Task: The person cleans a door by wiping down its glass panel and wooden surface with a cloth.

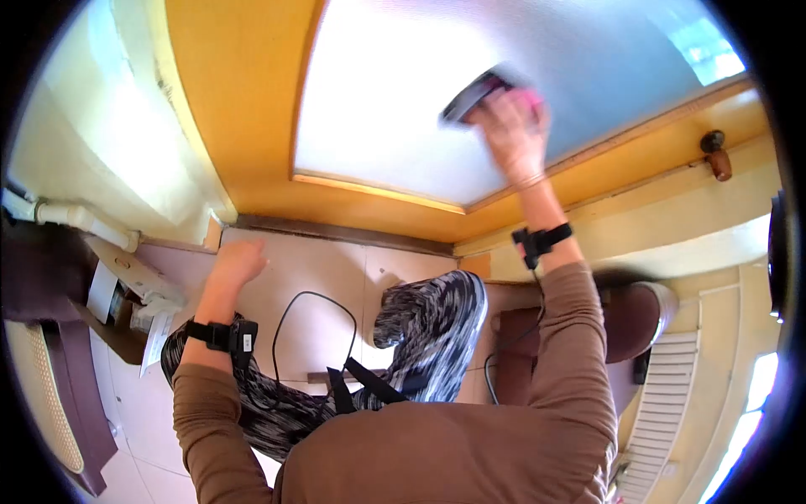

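Observation:
My right hand (514, 134) is wrapped round a dark and pink handheld tool (478, 94), blurred by motion, which lies against the frosted glass pane (386, 109) of a yellow-orange door. Its exact kind cannot be made out. Down at the left, my left hand (242, 262) hangs over the floor near my knee, its fingers curled in and nothing seen in them. Both wrists wear black straps with small devices.
The door's wooden frame (243, 109) surrounds the glass, with a brown knob (718, 160) at the right. An open cardboard box (126, 294) stands at the left near a white pipe (80, 217). Brown furniture (621, 323) is at the right. A black cable (315, 294) loops above the tiled floor.

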Available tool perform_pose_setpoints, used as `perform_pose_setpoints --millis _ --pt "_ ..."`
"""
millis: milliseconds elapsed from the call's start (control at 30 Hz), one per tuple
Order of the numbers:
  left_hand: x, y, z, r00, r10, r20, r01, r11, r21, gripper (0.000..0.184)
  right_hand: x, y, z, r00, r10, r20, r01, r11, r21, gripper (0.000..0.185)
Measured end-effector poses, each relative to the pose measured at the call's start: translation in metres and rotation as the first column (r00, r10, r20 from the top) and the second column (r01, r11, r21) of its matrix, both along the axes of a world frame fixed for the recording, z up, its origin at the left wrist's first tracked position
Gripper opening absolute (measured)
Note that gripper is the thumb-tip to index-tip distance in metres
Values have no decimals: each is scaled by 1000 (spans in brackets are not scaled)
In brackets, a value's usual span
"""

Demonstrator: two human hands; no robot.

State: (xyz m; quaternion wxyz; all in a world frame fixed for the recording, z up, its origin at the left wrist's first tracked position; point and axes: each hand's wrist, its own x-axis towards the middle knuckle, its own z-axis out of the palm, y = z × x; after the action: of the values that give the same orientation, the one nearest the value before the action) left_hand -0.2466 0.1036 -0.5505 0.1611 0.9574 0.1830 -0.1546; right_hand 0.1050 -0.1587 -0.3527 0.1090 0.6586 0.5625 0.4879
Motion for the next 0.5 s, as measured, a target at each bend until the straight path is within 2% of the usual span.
perform_pose_setpoints --millis 33,100,167,233,267,333,367,433,500 --pt "0 -1 1 1000 -2 -13 2 1000 -4 32 -10 2 49 997 -50 60 36 975 218 46" --pt "1 -3 -1 999 -26 -24 26 1000 -4 32 26 -13 120 971 1 239 -115 880 461 38" --pt "0 -1 -6 999 -42 -31 43 999 12 33 33 -21 156 944 24 328 -216 799 562 38" --pt "-2 -1 -7 1000 -27 -15 27 1000 12 33 31 -26 167 989 137 62 -136 638 758 48" --pt "-1 0 -8 1000 -1 -2 1 1000 9 33 37 -25 159 988 138 65 -138 635 760 48" --pt "0 2 -5 1000 -20 -9 20 1000 11 35 53 -21 121 981 171 88 -162 489 857 43" --pt "1 2 -5 999 -39 -15 40 999 9 37 46 -19 95 994 112 12 -68 513 856 54" --pt "2 4 -9 998 -56 -22 56 998 18 37 39 -13 32 996 61 -66 28 479 878 53" --pt "5 4 -10 997 -79 -25 80 996 26 36 28 -10 -35 975 1 -220 193 474 859 54"
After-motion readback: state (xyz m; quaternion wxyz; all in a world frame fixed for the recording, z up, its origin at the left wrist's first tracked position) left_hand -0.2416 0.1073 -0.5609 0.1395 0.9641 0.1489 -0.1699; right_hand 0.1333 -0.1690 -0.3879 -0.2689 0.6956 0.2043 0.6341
